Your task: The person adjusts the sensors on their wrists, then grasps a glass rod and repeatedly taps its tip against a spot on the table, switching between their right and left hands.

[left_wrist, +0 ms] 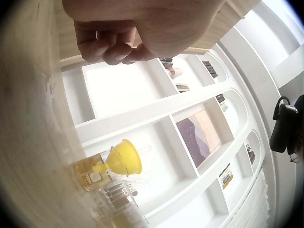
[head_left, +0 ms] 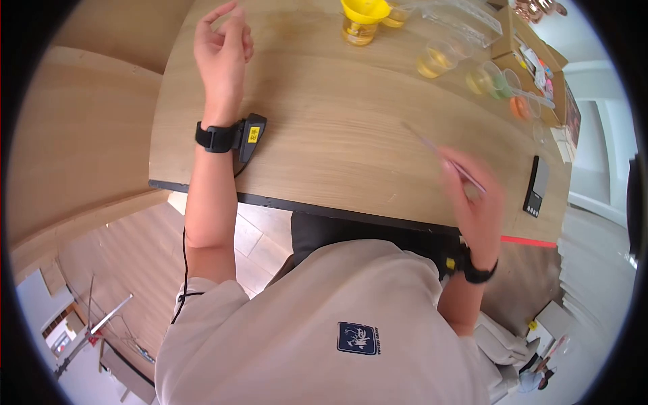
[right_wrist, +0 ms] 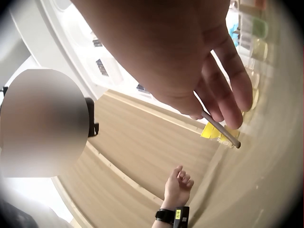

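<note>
My right hand (head_left: 476,202) is above the table's right side and pinches a thin, dull-coloured stick (right_wrist: 222,129) between thumb and fingers. The stick slants down toward the tabletop, blurred at its far end in the head view. Over the left part of the table is my left hand (head_left: 224,57), fingers loosely curled, with nothing in it. To the right of that hand stands a clear vessel (head_left: 356,35) of amber liquid, a yellow funnel (head_left: 368,8) set in its mouth. The left wrist view shows the same funnel (left_wrist: 124,158) side-on.
Clear cups, among them a yellowish one (head_left: 435,62), a green one (head_left: 501,88) and an orange one (head_left: 520,106), stand toward the back right. Behind them are a clear plastic tray (head_left: 472,21) and a cardboard box (head_left: 503,46). A flat black-and-grey device (head_left: 536,187) lies near the right edge.
</note>
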{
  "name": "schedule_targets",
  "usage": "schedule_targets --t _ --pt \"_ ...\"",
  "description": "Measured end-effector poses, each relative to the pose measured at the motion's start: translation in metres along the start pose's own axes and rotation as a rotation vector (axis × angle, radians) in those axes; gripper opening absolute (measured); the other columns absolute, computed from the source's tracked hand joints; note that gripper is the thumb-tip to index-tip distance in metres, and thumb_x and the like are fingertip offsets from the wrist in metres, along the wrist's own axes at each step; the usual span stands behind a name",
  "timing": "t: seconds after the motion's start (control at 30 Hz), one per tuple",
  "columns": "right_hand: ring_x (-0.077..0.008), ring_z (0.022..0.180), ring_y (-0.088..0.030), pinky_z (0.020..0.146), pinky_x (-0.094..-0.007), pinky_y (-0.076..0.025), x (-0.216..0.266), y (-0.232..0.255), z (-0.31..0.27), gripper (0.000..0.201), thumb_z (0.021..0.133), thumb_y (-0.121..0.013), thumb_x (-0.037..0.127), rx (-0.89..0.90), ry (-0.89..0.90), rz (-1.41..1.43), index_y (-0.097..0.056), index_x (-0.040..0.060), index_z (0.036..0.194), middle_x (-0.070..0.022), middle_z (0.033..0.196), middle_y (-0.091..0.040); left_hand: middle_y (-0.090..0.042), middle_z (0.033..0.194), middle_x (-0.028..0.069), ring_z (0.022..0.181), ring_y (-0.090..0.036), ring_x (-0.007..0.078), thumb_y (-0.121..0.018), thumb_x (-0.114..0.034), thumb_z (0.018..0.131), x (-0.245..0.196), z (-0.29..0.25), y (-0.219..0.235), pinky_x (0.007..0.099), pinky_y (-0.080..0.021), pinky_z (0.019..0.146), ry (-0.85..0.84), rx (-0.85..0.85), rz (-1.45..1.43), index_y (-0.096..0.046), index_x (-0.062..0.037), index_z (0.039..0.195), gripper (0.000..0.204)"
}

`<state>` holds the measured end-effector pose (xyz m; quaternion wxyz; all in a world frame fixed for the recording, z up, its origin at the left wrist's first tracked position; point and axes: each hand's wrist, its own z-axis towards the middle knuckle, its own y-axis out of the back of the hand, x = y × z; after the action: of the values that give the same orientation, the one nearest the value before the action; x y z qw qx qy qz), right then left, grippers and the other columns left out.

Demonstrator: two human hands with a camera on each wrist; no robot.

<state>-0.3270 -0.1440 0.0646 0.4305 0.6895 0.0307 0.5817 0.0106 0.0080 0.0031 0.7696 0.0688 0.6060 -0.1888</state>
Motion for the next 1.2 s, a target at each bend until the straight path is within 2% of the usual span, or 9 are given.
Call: schedule_targets --t 0.13,0.23,0.3,0.5,0.6,0.83,1.03,1.13,1.2 --pt "-0.0162 0.077 -0.066 0.069 -0.0276 -0.053 -0.006 -0.014 0.033 0.017 0.100 -0.062 0.007 -0.038 0.093 -0.061 -0.070 0.0021 0.114 -0.0104 0.099 -0.069 -0.048 0.068 -0.0007 0.056 -0.040 0.0080 -0.062 -0.017 0.103 -0.004 -0.001 -0.001 0.0244 -0.032 0.051 0.005 -0.027 -0.002 -0.052 0.0029 0.125 0.032" --pt "-0.0155 0.077 -0.067 0.065 -0.0281 -0.053 -0.023 -0.002 0.033 0.018 0.101 -0.063 0.011 -0.029 -0.053 0.015 -0.070 0.0025 0.114 -0.0103 0.100 -0.070 -0.049 0.069 -0.0004 0.057 -0.040 0.0071 -0.062 -0.018 0.104 0.002 0.000 0.002 0.0240 -0.032 0.051 -0.032 -0.027 0.014 -0.054 0.0024 0.124 0.030" --pt "-0.0147 0.075 -0.067 0.063 -0.0278 -0.053 -0.040 0.017 0.021 0.019 0.101 -0.064 0.014 -0.159 -0.201 -0.033 -0.070 0.0021 0.114 -0.0102 0.098 -0.070 -0.049 0.070 -0.0002 0.057 -0.040 0.0064 -0.061 -0.018 0.104 0.005 -0.001 0.003 0.0237 -0.031 0.051 -0.065 -0.052 0.060 -0.055 0.0019 0.125 0.029" --pt "-0.0139 0.073 -0.068 0.062 -0.0272 -0.053 -0.088 0.085 -0.022 0.022 0.101 -0.064 0.016 -0.463 -0.413 -0.169 -0.071 0.0010 0.116 -0.0092 0.091 -0.072 -0.045 0.071 -0.0007 0.060 -0.039 0.0062 -0.060 -0.018 0.105 -0.003 -0.003 -0.002 0.0230 -0.030 0.052 -0.034 -0.026 0.063 -0.054 0.0036 0.127 0.032" --pt "-0.0137 0.073 -0.069 0.063 -0.0269 -0.054 -0.092 0.099 -0.023 0.023 0.101 -0.063 0.016 -0.468 -0.440 -0.205 -0.070 0.0000 0.117 -0.0095 0.090 -0.073 -0.045 0.069 -0.0006 0.058 -0.039 0.0063 -0.061 -0.018 0.104 -0.004 -0.003 -0.002 0.0237 -0.029 0.051 -0.028 -0.027 0.037 -0.053 0.0038 0.126 0.032" --pt "-0.0127 0.073 -0.068 0.062 -0.0264 -0.054 -0.098 0.100 -0.006 0.026 0.101 -0.064 0.018 -0.349 -0.259 -0.229 -0.070 -0.0007 0.118 -0.0090 0.091 -0.074 -0.043 0.071 -0.0009 0.060 -0.037 0.0070 -0.059 -0.018 0.105 -0.005 -0.003 -0.002 0.0239 -0.029 0.053 -0.010 -0.028 0.083 -0.053 0.0043 0.125 0.030" --pt "-0.0136 0.072 -0.069 0.063 -0.0273 -0.053 -0.094 0.110 -0.030 0.026 0.101 -0.065 0.019 -0.393 -0.471 -0.118 -0.070 0.0009 0.118 -0.0121 0.093 -0.073 -0.044 0.069 -0.0006 0.058 -0.037 0.0066 -0.061 -0.017 0.104 -0.004 -0.004 -0.001 0.0246 -0.029 0.052 -0.019 -0.034 0.061 -0.052 0.0045 0.126 0.032" --pt "-0.0135 0.072 -0.069 0.063 -0.0264 -0.054 -0.104 0.108 -0.015 0.026 0.101 -0.064 0.020 -0.413 -0.474 -0.304 -0.071 0.0011 0.117 -0.0095 0.095 -0.074 -0.044 0.069 -0.0006 0.058 -0.038 0.0067 -0.060 -0.017 0.104 -0.002 -0.004 0.000 0.0248 -0.030 0.052 -0.024 -0.019 0.092 -0.052 0.0046 0.127 0.032" --pt "-0.0139 0.072 -0.070 0.064 -0.0261 -0.054 -0.111 0.095 -0.004 0.026 0.102 -0.065 0.021 -0.380 -0.266 -0.240 -0.071 0.0007 0.117 -0.0083 0.097 -0.074 -0.044 0.069 -0.0007 0.059 -0.038 0.0067 -0.060 -0.017 0.104 -0.002 -0.004 0.001 0.0245 -0.029 0.052 -0.020 -0.021 0.100 -0.052 0.0043 0.127 0.032"
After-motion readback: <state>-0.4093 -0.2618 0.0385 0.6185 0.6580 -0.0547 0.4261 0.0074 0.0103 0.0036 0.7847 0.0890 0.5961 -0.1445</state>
